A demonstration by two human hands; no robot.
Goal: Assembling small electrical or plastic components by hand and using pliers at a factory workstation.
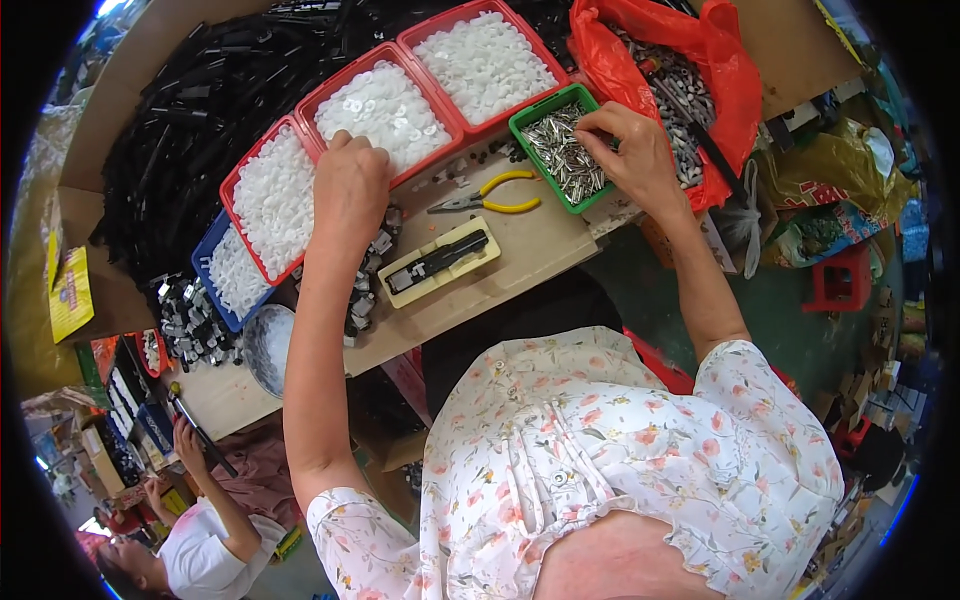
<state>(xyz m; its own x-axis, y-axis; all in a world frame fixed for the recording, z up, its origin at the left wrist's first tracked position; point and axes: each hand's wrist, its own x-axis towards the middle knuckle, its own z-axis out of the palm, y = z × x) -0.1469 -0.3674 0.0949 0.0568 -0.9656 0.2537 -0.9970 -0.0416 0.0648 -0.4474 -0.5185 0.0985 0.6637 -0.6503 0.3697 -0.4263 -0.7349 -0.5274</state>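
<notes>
My left hand [348, 185] is over the near edge of the middle red bin [432, 164], which is full of small white discs [378, 108]. Its fingers are curled together, and whatever they may hold is hidden. At the green tray [576, 207] of thin silvery metal pins [562, 152], my right hand [640, 155] has thumb and forefinger brought together over the pins. I cannot make out what is in that pinch. Between my forearms a cream block [486, 262] lies on the table with a long black part [438, 262] in its recess.
Pliers [512, 208] with yellow handles lie beyond the block. More red bins [470, 125] and a blue bin [208, 270] hold white pieces. Black parts [200, 110] are heaped behind. A red plastic bag [735, 60] stands right; another person [215, 540] sits lower left.
</notes>
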